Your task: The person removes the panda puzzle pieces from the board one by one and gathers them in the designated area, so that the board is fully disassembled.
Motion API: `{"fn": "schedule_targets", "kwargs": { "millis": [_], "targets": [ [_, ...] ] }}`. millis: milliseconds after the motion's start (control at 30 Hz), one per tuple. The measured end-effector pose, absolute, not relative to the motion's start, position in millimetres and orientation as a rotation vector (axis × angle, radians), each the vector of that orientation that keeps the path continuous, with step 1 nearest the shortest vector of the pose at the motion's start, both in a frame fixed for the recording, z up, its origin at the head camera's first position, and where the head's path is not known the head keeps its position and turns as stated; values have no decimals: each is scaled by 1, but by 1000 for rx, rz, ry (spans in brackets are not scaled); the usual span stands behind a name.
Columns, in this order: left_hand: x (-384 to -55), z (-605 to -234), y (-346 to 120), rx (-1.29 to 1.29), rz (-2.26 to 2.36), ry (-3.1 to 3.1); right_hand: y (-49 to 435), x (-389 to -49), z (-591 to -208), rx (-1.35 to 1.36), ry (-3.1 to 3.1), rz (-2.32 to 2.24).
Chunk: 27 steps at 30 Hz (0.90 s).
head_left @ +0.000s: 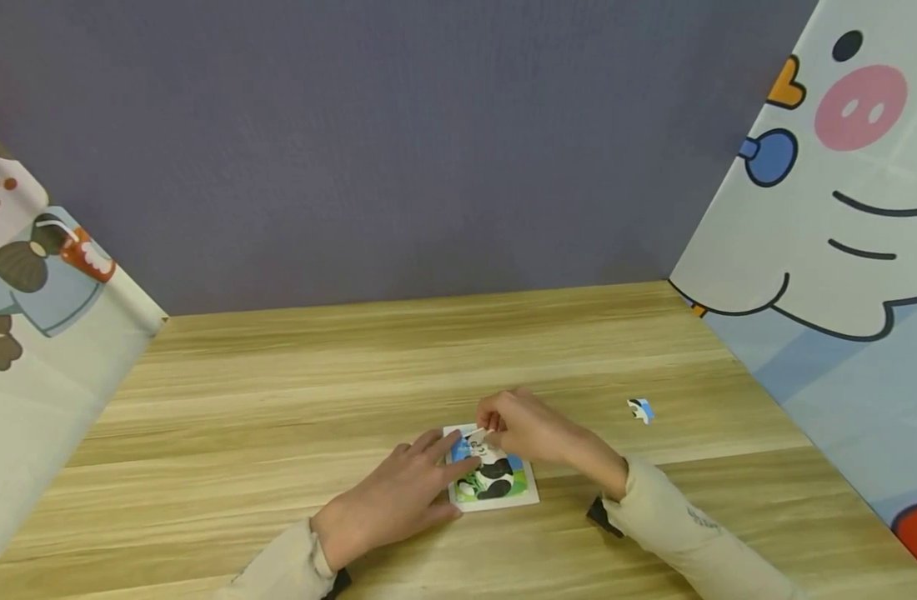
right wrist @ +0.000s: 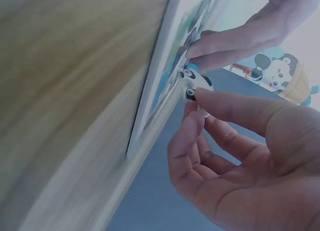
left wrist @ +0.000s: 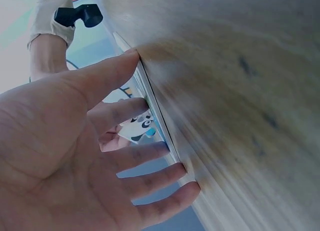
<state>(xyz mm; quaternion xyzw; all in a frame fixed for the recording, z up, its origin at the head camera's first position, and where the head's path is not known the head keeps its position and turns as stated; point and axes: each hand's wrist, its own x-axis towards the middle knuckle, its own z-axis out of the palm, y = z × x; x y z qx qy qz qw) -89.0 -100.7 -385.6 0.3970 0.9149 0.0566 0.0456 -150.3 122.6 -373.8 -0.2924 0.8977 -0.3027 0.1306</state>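
Note:
A small panda jigsaw puzzle in a white-edged tray (head_left: 507,503) lies on the wooden table. My left hand (head_left: 402,496) rests on its left side, with two fingertips on the picture and the thumb at the lower left corner. In the left wrist view its fingers are nearly straight. Over the upper part of the tray, my right hand (head_left: 529,429) pinches a puzzle piece (right wrist: 192,84) between thumb and index finger. The piece bears a panda's face and stands tilted up from the tray. Fingers partly cover the picture in the head view.
Another puzzle piece (head_left: 642,410), black, white and blue, lies on the wooden table (head_left: 293,383) to the right of the tray. A dark grey panel (head_left: 398,150) stands along the back. Cartoon-printed walls (head_left: 819,250) flank both sides.

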Motion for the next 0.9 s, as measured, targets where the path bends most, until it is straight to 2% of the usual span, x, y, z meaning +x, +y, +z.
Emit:
{"fn": "schedule_targets", "kwargs": {
  "millis": [400, 900],
  "targets": [
    [-87, -386, -101, 1173, 191, 2799, 140, -154, -373, -900, 2617, -1118],
    [-88, -388, -101, 1210, 207, 2813, 164, -152, -366, -806, 2723, -1184]
  ]
}}
